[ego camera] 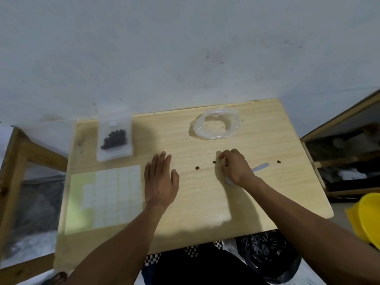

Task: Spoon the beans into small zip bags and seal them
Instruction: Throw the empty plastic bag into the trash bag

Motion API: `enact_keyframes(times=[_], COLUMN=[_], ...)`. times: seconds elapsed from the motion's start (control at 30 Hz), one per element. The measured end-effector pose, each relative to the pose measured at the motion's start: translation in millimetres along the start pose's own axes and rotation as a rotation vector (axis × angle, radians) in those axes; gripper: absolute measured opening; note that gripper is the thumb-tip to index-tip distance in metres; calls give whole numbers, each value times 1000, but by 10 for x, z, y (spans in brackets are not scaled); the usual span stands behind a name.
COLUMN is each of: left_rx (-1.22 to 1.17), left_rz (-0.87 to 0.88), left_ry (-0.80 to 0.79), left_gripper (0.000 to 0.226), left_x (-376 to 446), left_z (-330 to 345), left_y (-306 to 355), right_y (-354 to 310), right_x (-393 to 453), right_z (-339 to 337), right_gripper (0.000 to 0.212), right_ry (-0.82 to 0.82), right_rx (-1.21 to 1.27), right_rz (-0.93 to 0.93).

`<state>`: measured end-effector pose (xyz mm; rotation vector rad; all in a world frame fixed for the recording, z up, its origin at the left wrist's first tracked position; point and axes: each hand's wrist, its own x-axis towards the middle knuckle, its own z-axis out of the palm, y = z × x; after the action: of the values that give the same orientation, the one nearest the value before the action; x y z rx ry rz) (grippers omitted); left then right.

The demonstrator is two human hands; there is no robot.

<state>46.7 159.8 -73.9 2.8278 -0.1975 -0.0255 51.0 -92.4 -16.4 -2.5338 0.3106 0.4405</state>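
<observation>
Head view shows our left hand (pixel 160 177) flat and spread on the smooth wooden table (pixel 205 202), holding nothing; our right hand (pixel 234 167) curls, pinching a bean (pixel 226 165), we judge. Loose beans (pixel 197 168) are small, hard, prone to roll; the filled zip bag (pixel 114 138) is limp, slippery film, best gripped at its top edge

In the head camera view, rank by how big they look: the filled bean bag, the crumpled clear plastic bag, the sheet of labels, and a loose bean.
1. sheet of labels
2. filled bean bag and crumpled clear plastic bag: too alike to rank
3. loose bean
</observation>
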Motion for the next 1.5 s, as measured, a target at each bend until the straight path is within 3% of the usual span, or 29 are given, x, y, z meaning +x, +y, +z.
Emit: enact_keyframes(times=[0.13,0.23,0.37,0.6,0.77,0.9,0.97,1.33,1.5], left_rx=[-3,2,7,18,12,7,5,-11,-6], left_rz=[15,27,10,7,-5,-19,-19,-15,-12], left_ry=[43,77,99,111,99,81,70,64,57], left_gripper=[54,52,52,52,52,53,54,53,53], left_x=[-27,-32,-9,-25,-17,-22,-25,-25,-21], left_z=[-7,2,-4,17,6,-11,-13,-15,-21], left_y=[1,4,16,26,16,24,23,28,41], right_y=[-44,-36,-21,-22,-57,-188,-259,-375,-400], right_x=[37,37,47,168,235,208,187,254,267], right_z=[54,83,68,70,41,176,264,380,369], right_gripper=[21,25,26,16,10,15,13,18,14], right_ry=[-27,41,3,-24,-103,-165,-167,-133,-177], right_rx=[16,83,118,-95,1,287,314,-35,-68], right_rz=[-100,-185,-223,-398,-431,-371,-401,-736,-700])
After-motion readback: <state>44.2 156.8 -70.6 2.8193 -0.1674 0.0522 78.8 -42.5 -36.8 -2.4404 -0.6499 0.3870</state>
